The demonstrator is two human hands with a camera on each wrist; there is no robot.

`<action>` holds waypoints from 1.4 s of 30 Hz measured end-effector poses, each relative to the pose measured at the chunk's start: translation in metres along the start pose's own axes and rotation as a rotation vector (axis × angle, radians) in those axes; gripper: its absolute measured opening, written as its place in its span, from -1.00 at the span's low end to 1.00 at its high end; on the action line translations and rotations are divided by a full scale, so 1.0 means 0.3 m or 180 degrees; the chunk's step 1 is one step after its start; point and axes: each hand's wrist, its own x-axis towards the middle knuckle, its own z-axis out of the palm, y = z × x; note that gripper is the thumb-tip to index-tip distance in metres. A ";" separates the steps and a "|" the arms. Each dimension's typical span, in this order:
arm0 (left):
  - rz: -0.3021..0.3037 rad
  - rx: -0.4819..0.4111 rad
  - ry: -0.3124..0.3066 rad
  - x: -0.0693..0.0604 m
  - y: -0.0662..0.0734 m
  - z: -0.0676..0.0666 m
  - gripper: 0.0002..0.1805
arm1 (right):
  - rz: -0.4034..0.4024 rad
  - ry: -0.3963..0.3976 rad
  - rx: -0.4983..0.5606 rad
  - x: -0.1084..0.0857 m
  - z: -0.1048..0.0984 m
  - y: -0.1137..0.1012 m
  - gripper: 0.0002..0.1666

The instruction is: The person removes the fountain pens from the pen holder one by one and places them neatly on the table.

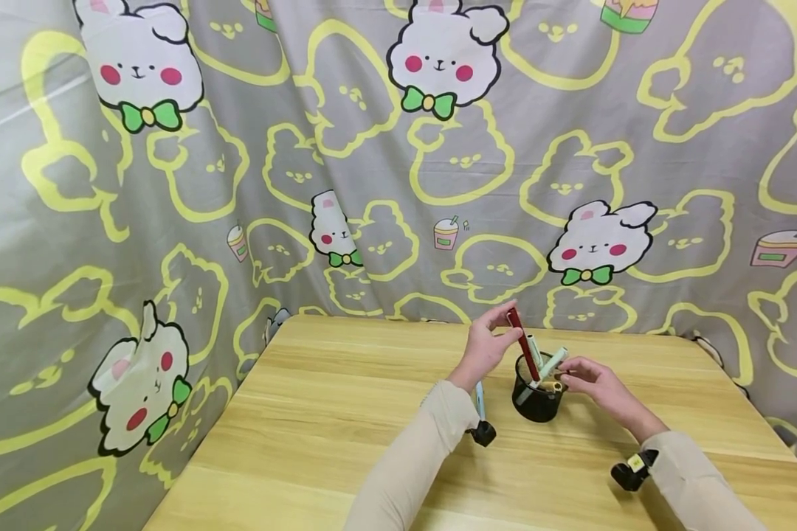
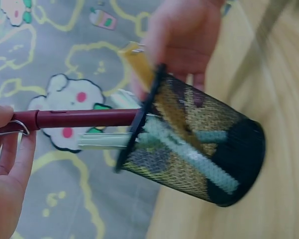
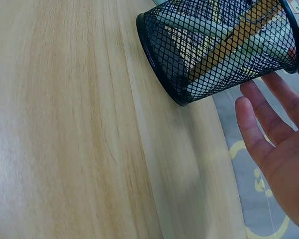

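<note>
The left hand [image 1: 485, 350] has the red pen [image 1: 523, 343] pinched near its top end, so that grip is closed right down to the pen's width. The pen slants into the mouth of the mesh cup [image 1: 534, 409], though I can't tell how deep. The cup's standing upright on the worktop [image 1: 305, 413]. The right hand [image 1: 594, 383] is loosely spread by the rim, not wrapped round anything; can't tell if it's touching. My worry: the cup's probably light, so if the red pen snags the pale green pens [image 1: 555, 363] or yellow pen [image 2: 139, 62], a sideways tug could tip it. Pinching that high, a loose hold might let the pen swing.
</note>
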 end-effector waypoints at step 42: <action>-0.1154 0.0022 -0.0049 -0.065 -0.095 -0.454 -0.43 | -0.0075 0.0016 0.0091 -0.005 0.008 0.002 -0.66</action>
